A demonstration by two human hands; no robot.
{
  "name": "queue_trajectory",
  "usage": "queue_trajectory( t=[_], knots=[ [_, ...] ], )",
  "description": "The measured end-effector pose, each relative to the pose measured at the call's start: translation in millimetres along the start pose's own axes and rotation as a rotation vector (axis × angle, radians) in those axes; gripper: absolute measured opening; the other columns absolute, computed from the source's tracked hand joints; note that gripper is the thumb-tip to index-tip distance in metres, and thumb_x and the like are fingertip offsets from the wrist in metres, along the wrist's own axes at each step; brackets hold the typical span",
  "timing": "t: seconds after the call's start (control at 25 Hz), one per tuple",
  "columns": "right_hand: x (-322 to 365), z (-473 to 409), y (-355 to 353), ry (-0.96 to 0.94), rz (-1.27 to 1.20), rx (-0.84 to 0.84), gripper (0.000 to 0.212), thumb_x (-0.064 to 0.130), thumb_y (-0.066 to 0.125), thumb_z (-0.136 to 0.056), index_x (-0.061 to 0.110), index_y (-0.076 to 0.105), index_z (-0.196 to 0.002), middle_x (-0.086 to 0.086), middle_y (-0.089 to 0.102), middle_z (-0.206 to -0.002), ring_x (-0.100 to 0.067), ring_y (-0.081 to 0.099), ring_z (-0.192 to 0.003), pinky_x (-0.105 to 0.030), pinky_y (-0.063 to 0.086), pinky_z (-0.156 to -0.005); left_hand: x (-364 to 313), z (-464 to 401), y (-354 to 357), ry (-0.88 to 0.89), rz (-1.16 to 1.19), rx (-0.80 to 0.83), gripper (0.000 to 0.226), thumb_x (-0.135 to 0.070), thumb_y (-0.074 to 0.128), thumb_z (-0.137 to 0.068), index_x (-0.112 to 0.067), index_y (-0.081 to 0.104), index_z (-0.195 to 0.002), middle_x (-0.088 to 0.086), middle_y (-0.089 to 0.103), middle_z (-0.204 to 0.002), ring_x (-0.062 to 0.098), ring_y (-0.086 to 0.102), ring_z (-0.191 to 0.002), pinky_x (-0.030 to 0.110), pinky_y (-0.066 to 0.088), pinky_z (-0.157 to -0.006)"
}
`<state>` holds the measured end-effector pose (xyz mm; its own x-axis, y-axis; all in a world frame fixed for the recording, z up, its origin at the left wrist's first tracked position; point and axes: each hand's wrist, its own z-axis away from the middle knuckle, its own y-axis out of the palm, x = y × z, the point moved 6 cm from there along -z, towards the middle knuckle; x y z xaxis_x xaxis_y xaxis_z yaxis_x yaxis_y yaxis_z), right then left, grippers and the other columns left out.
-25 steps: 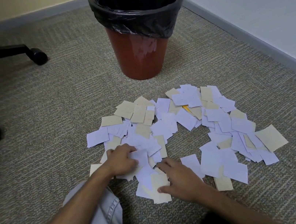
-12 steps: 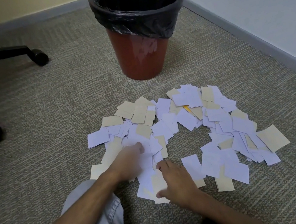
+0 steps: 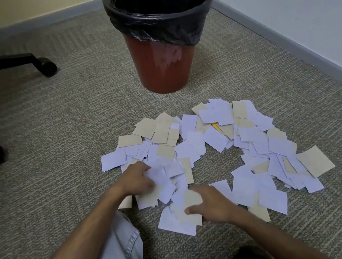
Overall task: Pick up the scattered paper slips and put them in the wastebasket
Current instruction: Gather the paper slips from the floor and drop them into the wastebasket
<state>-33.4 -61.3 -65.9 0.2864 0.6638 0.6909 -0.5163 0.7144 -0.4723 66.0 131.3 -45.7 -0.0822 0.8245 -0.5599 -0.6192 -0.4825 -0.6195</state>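
the paper slips [image 3: 223, 141] lie in a loose, overlapping ring on the carpet floor [image 3: 52, 116], just in front of the wastebasket [image 3: 165, 68], which stands near the back right corner of the floor where the two walls meet. they are white and tan squares, thin and very light, so they should flex rather than resist, slide over one another easily, and cling flat to the carpet pile. a single slip would be awkward to lift by its face; i judge it better to rake several into a bunch and pinch the stack by its edges, or crumple a handful, than to chase them one at a time. a loose hold could shed slips on the way to the basket.

the left hand [image 3: 138, 178] sits on the near left part of the heap with its fingers [image 3: 149, 182] curled round a small wad of white slips. the right hand [image 3: 212, 206] rests on slips at the near edge of the heap, thumb and fingers bent onto a tan and a white slip; whether it truly pinches them or only presses them is blurred, though it looks like a grip.

compared with half a second ago, the left hand has drawn back slightly toward the person and bunched more paper under it, and the slips beneath the right hand have shifted and lifted a little. the far and right parts of the ring look unchanged, and no slips can be seen in the basket.
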Motion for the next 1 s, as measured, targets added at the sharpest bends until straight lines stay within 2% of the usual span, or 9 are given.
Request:
queue_trajectory(
  t=[0.08, 0.2, 0.28, 0.4, 0.52, 0.6, 0.76, 0.88, 1.0],
  knots=[
    [-2, -3, -28, -0.014, -0.156, -0.041, 0.056, 0.035, 0.07, -0.086, 0.014, 0.051, -0.134, 0.006, 0.054, -0.127, -0.015, 0.054, -0.116, -0.04, 0.046, -0.101, -8, -2, -22, -0.006, 0.158, -0.112, 0.019, -0.014, 0.073, -0.075, 0.003, 0.064, -0.075, 0.007, 0.06, -0.071, 0.027, 0.061, -0.069, 0.038, 0.049, -0.06],
    [9, -9, -86, -0.058, -0.351, -0.22, 0.054, 0.041, 0.069, -0.085, 0.018, 0.054, -0.131, -0.007, 0.06, -0.131, -0.021, 0.059, -0.116, -0.05, 0.05, -0.096, -37, 2, -64, 0.054, 0.351, -0.318, 0.028, -0.022, 0.075, -0.067, 0.003, 0.062, -0.065, 0.009, 0.061, -0.064, 0.026, 0.06, -0.06, 0.035, 0.046, -0.057],
    [34, -9, -137, -0.133, -0.356, -0.374, 0.046, 0.035, 0.069, -0.086, 0.011, 0.059, -0.124, -0.01, 0.064, -0.126, -0.024, 0.061, -0.115, -0.048, 0.048, -0.099, -65, 6, -94, 0.085, 0.499, -0.433, 0.016, -0.017, 0.078, -0.071, -0.002, 0.07, -0.071, 0.011, 0.071, -0.072, 0.025, 0.067, -0.065, 0.037, 0.052, -0.06],
    [97, -1, -220, -0.296, -0.385, -0.576, 0.027, 0.021, 0.073, -0.084, 0.0, 0.067, -0.099, -0.014, 0.074, -0.099, -0.03, 0.071, -0.094, -0.046, 0.057, -0.081, -125, 13, -148, 0.231, 0.628, -0.599, 0.004, -0.009, 0.075, -0.079, -0.009, 0.072, -0.078, -0.001, 0.071, -0.072, 0.005, 0.065, -0.058, 0.021, 0.051, -0.053],
    [167, 6, -288, -0.431, -0.388, -0.756, 0.016, 0.016, 0.077, -0.08, 0.004, 0.07, -0.088, -0.007, 0.076, -0.087, -0.015, 0.074, -0.08, -0.028, 0.056, -0.067, -186, 16, -210, 0.422, 0.584, -0.782, 0.013, -0.011, 0.075, -0.08, -0.021, 0.071, -0.087, -0.014, 0.067, -0.074, -0.009, 0.061, -0.059, 0.012, 0.047, -0.051],
    [207, 3, -323, -0.501, -0.314, -0.847, 0.01, 0.016, 0.078, -0.078, 0.016, 0.071, -0.085, 0.005, 0.074, -0.081, 0.001, 0.069, -0.069, -0.015, 0.05, -0.059, -216, 11, -246, 0.468, 0.554, -0.889, 0.011, -0.015, 0.073, -0.081, -0.018, 0.074, -0.092, -0.009, 0.069, -0.078, 0.0, 0.065, -0.068, 0.022, 0.052, -0.059],
    [266, -21, -364, -0.508, -0.071, -0.947, 0.012, 0.021, 0.079, -0.075, 0.016, 0.068, -0.078, 0.01, 0.066, -0.068, -0.004, 0.063, -0.061, -0.015, 0.046, -0.051, -246, -18, -301, 0.351, 0.523, -1.087, 0.012, -0.019, 0.07, -0.08, -0.007, 0.071, -0.08, 0.005, 0.072, -0.08, 0.017, 0.061, -0.069, 0.029, 0.049, -0.061],
    [279, -54, -382, -0.448, 0.015, -1.023, 0.024, 0.023, 0.078, -0.072, 0.002, 0.069, -0.078, -0.009, 0.071, -0.074, -0.025, 0.067, -0.074, -0.034, 0.05, -0.065, -246, -50, -316, 0.229, 0.556, -1.114, 0.009, -0.02, 0.073, -0.077, -0.012, 0.069, -0.077, 0.005, 0.072, -0.082, 0.024, 0.066, -0.077, 0.034, 0.055, -0.071],
    [278, -81, -384, -0.418, 0.039, -1.009, 0.034, 0.032, 0.078, -0.075, 0.001, 0.069, -0.086, -0.009, 0.069, -0.079, -0.027, 0.067, -0.082, -0.035, 0.049, -0.073, -239, -79, -311, 0.163, 0.551, -1.056, 0.024, -0.027, 0.077, -0.077, -0.005, 0.07, -0.081, 0.009, 0.071, -0.083, 0.025, 0.065, -0.079, 0.038, 0.055, -0.075]
  ],
)
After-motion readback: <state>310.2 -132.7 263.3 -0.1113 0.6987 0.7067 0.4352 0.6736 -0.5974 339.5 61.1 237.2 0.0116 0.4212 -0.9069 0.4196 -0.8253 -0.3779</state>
